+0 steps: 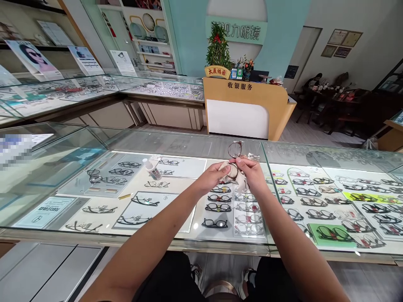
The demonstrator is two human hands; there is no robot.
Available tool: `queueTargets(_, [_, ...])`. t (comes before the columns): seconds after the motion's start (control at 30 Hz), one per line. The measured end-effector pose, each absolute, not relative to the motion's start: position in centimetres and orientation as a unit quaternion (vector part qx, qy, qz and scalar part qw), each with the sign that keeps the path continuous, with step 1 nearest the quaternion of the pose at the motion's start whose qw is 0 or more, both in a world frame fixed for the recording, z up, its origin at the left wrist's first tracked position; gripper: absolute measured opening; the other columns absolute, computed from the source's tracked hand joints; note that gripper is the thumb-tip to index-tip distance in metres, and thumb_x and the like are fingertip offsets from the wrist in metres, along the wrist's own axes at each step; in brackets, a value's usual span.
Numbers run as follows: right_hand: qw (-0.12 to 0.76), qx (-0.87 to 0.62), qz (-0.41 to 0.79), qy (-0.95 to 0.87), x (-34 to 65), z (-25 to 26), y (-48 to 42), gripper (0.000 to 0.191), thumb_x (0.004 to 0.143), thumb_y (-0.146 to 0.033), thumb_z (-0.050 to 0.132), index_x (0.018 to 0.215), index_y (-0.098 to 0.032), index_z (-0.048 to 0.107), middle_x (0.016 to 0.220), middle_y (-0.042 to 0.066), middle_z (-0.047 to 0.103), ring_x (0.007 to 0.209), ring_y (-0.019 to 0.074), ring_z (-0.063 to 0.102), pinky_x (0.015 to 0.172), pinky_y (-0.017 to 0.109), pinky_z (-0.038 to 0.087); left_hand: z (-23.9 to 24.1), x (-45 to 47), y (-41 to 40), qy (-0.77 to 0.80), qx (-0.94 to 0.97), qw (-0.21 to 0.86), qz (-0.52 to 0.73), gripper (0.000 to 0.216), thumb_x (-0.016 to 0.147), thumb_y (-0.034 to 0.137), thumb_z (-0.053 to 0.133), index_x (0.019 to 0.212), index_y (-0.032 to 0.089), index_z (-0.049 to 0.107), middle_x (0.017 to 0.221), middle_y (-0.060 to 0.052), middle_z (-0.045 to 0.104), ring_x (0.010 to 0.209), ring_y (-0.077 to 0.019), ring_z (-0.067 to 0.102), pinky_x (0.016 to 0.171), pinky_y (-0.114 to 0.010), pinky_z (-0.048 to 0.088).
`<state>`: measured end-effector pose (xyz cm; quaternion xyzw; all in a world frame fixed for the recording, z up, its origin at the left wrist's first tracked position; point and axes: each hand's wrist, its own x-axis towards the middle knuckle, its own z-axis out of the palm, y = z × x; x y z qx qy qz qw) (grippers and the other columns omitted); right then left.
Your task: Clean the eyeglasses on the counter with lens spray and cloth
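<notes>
Above the glass counter I hold a pair of brown-rimmed glasses (235,149), turned so that one lens stands up and the other lies between my hands. My left hand (216,175) is closed on a pale cleaning cloth (241,183), which is pressed against the lower lens. The fingers of my right hand (252,171) pinch the frame near its middle, and the cloth hangs beneath them. My fingertips partly hide the lower lens. A small white spray bottle (152,169) stands on the counter to the left of my hands.
Rows of glasses frames (215,223) lie inside the glass display counter (176,242) below my arms. Clear plastic-looking items (254,157) sit just beyond my right hand. Farther off are a wooden cashier desk (245,94), more display cases (163,90) and a dark table (333,94).
</notes>
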<state>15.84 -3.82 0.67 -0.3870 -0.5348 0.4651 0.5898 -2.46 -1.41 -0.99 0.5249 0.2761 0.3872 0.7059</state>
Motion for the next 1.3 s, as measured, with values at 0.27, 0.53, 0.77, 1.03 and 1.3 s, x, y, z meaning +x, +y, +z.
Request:
queueTargets(0.27, [0.579, -0.383, 0.498, -0.519, 15.3, -0.3, -3.6, 0.038, 0.085, -0.063, 0.084, 0.093, -0.027, 0.090, 0.083, 0.001, 0.061, 0.082, 0.0185, 0.054, 0.076, 0.034, 0.045, -1.8, -1.7, -1.7, 0.286, 0.528, 0.679, 0.423, 0.075, 0.072, 0.055, 0.097, 0.131, 0.016, 0.073, 0.097, -0.003, 0.074, 0.086, -0.0161, 0.063, 0.086, -0.030, 0.047])
queueTargets(0.53, [0.585, -0.392, 0.485, -0.518, 15.2, 0.4, -3.9, 0.038, 0.082, -0.066, 0.086, 0.088, -0.028, 0.090, 0.082, 0.001, 0.064, 0.082, 0.0199, 0.058, 0.079, 0.035, 0.049, -2.1, -1.8, -1.1, 0.324, 0.528, 0.661, 0.423, 0.071, 0.076, 0.075, 0.086, 0.119, 0.018, 0.077, 0.084, -0.001, 0.068, 0.076, -0.0153, 0.060, 0.073, -0.029, 0.047])
queueTargets(0.77, [0.594, -0.383, 0.544, -0.453, 15.5, -0.2, -3.4, 0.042, 0.078, -0.066, 0.090, 0.092, -0.027, 0.090, 0.085, 0.002, 0.076, 0.076, 0.0192, 0.064, 0.070, 0.034, 0.052, -1.3, -2.6, -1.1, 0.276, 0.549, 0.691, 0.381, 0.072, 0.076, 0.058, 0.094, 0.135, 0.020, 0.075, 0.097, -0.005, 0.074, 0.086, -0.0188, 0.066, 0.082, -0.032, 0.050])
queueTargets(1.03, [0.588, -0.382, 0.541, -0.464, 14.4, -0.5, -3.7, 0.044, 0.077, -0.067, 0.089, 0.096, -0.027, 0.090, 0.086, 0.003, 0.078, 0.072, 0.0181, 0.063, 0.066, 0.033, 0.050, -1.4, -2.1, -1.0, 0.292, 0.525, 0.677, 0.424, 0.068, 0.062, 0.048, 0.103, 0.115, 0.016, 0.077, 0.089, -0.002, 0.074, 0.081, -0.0156, 0.065, 0.081, -0.029, 0.049])
queueTargets(1.3, [0.577, -0.385, 0.515, -0.503, 14.5, 0.1, -4.2, 0.041, 0.080, -0.066, 0.087, 0.099, -0.030, 0.090, 0.080, 0.002, 0.074, 0.075, 0.0200, 0.062, 0.071, 0.035, 0.051, -1.7, -1.8, -1.2, 0.297, 0.512, 0.661, 0.461, 0.061, 0.071, 0.062, 0.096, 0.109, 0.017, 0.078, 0.078, 0.001, 0.069, 0.069, -0.0125, 0.059, 0.069, -0.026, 0.045])
